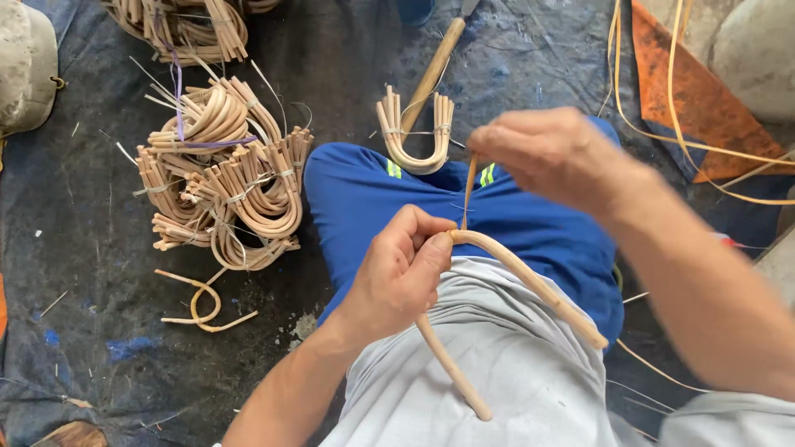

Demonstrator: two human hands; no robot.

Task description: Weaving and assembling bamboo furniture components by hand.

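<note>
Landmark: bent cane (530, 285), held over the lap. Left of it, past the blue trouser leg (364, 194), a pile of bundled cane bows (228, 186) blocks the mat (91, 273); one loose curled strip (203, 306) lies below the pile. Bare mat stays open further left and lower left. Above the cane, one small bundle (414, 132) and a wooden handle (431, 70) stand in the way. Upper right, long thin strips (696, 145) cross the ground.

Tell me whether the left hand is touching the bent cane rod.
Touching. The head view shows the left hand closed around the bent cane rod at its bend, thumb pressed on top, with the rod's two legs sticking out below the fist.
</note>
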